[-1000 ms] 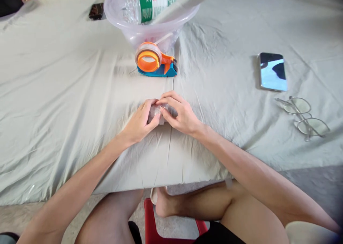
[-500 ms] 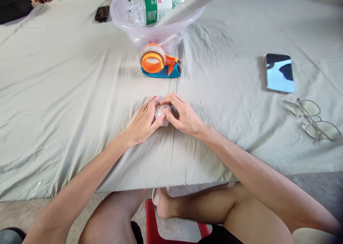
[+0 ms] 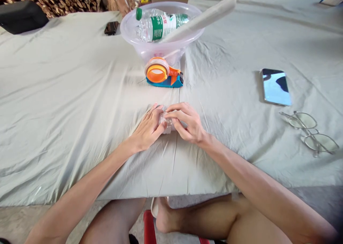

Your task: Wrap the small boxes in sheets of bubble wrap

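A small bundle in clear, shiny plastic (image 3: 168, 121) rests on the cloth between my hands; what is inside it I cannot make out. From its left side my left hand (image 3: 150, 124) holds it, thumb at the near edge and fingers along the far side. My right hand (image 3: 187, 120) bends over it from the right, fingertips pinched at its top and thumb tucked below. Just beyond the hands stands an orange and blue tape dispenser (image 3: 174, 80) with a roll of clear tape on it.
Behind the dispenser is a translucent plastic basin (image 3: 128, 40) with a green-labelled bottle (image 3: 158, 27) and a long white roll (image 3: 209, 18). A phone (image 3: 276, 88) and glasses (image 3: 311, 133) lie to the right. A small black device (image 3: 111, 28) and a black case (image 3: 23, 18) lie back left.
The view has tilted up, so everything sits lower in it. My right fingers have shifted on top of the bundle; the left hand keeps its hold.
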The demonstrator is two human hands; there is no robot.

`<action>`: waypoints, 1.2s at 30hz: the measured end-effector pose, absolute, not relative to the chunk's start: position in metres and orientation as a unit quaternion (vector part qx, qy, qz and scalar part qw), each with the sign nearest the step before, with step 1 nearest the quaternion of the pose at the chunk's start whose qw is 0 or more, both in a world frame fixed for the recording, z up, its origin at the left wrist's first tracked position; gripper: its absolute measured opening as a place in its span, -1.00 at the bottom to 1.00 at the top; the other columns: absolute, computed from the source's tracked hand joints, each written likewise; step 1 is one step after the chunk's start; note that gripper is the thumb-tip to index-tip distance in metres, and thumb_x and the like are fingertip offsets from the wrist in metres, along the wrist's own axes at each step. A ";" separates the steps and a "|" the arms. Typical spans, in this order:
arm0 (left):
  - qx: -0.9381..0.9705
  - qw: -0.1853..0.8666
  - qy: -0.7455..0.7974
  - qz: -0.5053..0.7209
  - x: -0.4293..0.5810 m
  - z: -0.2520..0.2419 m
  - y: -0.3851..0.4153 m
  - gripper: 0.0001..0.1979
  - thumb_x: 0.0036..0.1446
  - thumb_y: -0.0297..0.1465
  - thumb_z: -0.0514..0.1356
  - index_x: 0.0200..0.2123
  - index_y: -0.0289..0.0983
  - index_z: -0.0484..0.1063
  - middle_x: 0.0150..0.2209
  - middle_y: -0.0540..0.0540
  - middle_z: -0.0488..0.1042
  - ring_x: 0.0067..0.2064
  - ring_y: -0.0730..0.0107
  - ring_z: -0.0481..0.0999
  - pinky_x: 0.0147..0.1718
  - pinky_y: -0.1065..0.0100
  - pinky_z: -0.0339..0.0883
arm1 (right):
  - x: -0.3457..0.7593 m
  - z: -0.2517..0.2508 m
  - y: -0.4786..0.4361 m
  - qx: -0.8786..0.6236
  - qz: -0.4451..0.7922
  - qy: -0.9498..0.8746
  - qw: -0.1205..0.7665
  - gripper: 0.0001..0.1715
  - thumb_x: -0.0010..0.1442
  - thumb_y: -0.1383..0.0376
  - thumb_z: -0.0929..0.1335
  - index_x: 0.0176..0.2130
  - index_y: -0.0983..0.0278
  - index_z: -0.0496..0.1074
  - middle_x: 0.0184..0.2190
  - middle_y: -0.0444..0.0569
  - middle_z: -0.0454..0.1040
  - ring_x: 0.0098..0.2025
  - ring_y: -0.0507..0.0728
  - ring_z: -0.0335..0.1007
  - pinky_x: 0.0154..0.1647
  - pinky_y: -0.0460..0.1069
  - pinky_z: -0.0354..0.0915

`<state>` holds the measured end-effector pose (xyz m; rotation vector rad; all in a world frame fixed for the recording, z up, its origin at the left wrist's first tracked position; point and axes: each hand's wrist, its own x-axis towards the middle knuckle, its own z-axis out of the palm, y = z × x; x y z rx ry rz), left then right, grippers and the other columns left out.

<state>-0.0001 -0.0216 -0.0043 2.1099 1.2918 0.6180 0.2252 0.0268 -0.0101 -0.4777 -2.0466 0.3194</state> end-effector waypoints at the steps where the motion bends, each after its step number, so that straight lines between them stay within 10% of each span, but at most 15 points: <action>1: 0.792 0.290 0.482 0.236 0.000 -0.005 -0.021 -0.40 0.67 0.05 -0.15 0.45 -0.24 0.20 0.62 -0.39 0.25 0.76 -0.07 -0.07 0.70 -0.25 0.01 | 0.226 -0.011 0.028 -0.188 0.114 -0.848 0.482 -0.65 0.42 0.50 0.29 -0.01 0.15 0.56 -0.02 0.03 0.70 -0.05 0.22 0.63 -0.02 0.19 0.46; 24: 0.797 0.266 0.464 0.280 -0.002 -0.014 -0.025 -0.34 0.59 0.00 0.04 0.55 -0.20 0.13 0.55 -0.35 0.37 0.68 -0.14 0.21 0.62 -0.25 0.19 | 0.225 -0.013 0.023 -0.235 0.160 -0.840 0.463 -0.67 0.48 0.40 0.27 -0.03 0.12 0.59 -0.04 0.03 0.72 -0.01 0.27 0.65 0.01 0.25 0.43; 36: 0.789 0.276 0.430 0.342 -0.005 -0.009 -0.033 -0.21 0.63 0.14 -0.08 0.68 -0.14 -0.08 0.70 -0.36 0.07 0.71 -0.13 0.11 0.62 -0.21 0.14 | 0.226 -0.013 0.026 -0.294 0.178 -0.762 0.548 -0.70 0.63 0.24 0.23 0.15 0.12 0.51 -0.02 0.06 0.68 -0.03 0.27 0.65 0.08 0.28 0.52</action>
